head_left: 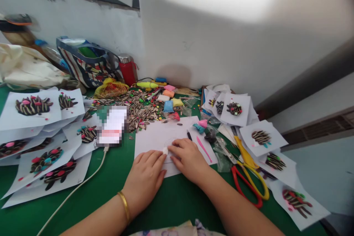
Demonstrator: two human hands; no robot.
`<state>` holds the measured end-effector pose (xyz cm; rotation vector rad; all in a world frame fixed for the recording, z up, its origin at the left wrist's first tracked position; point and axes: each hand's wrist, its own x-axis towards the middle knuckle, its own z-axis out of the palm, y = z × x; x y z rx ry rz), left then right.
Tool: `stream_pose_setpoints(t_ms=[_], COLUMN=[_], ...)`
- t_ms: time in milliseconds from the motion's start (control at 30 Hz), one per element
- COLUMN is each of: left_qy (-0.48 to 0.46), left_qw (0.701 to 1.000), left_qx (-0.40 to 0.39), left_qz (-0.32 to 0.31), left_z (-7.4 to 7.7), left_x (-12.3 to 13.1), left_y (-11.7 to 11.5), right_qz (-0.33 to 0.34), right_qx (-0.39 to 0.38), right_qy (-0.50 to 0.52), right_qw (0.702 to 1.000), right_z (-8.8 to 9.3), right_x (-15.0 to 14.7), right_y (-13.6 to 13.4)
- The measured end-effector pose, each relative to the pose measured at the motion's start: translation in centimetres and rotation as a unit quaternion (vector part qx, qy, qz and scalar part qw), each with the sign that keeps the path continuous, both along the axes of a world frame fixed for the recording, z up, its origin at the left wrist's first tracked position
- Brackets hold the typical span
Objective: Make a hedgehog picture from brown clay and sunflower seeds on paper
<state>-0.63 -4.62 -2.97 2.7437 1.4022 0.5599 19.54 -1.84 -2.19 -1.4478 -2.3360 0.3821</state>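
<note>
A white sheet of paper [149,136] lies on the green table, with a faint drawn outline near its middle. My left hand [146,173] rests at the sheet's lower edge, fingers together, its fingertips touching a small white lump [165,151]. From the right, the fingertips of my right hand [186,156] meet the same lump, so it sits between both hands. Just beyond my right hand are a black pen [189,136] and a pink modelling tool [204,149]. Blue clay [198,128] and pink clay [203,122] lie at the sheet's upper right.
Seed-covered pictures [30,120] overlap at left, beside a phone [113,125] with a white cable. Loose striped seeds [143,112] and clay packets [168,106] lie behind the sheet. Scissors [246,180] and more pictures [264,138] are at right. A red flask [128,70] stands by the wall.
</note>
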Motion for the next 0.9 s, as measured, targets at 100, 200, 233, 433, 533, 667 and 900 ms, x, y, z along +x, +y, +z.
stream_pose_setpoints(t_ms=[100, 200, 233, 433, 533, 667, 900], left_qy=[0.004, 0.008, 0.009, 0.002, -0.004, -0.011, -0.011], left_qw=[1.0, 1.0, 1.0, 0.999, 0.999, 0.999, 0.999], left_qx=[-0.005, -0.011, -0.016, -0.036, -0.039, -0.031, -0.046], left_qz=[0.001, -0.001, -0.002, 0.0, 0.001, 0.005, -0.002], left_z=[-0.25, -0.47, -0.5, -0.29, -0.25, -0.39, -0.28], left_x=[-0.11, -0.18, -0.2, -0.12, -0.13, -0.16, -0.13], left_y=[0.05, 0.08, 0.09, 0.11, 0.07, 0.05, 0.22], right_qz=[0.01, 0.014, 0.013, 0.012, 0.016, 0.016, 0.01], right_qx=[-0.004, 0.001, 0.002, -0.01, -0.015, -0.011, -0.016], right_qy=[0.017, 0.015, 0.012, 0.032, 0.054, 0.047, 0.033], right_qw=[1.0, 1.0, 1.0, 0.999, 0.998, 0.999, 0.999], right_z=[-0.01, 0.04, 0.08, 0.24, 0.17, 0.12, 0.1], right_x=[0.17, 0.18, 0.15, 0.2, 0.38, 0.39, 0.27], right_y=[0.09, 0.06, 0.04, 0.19, 0.36, 0.34, 0.23])
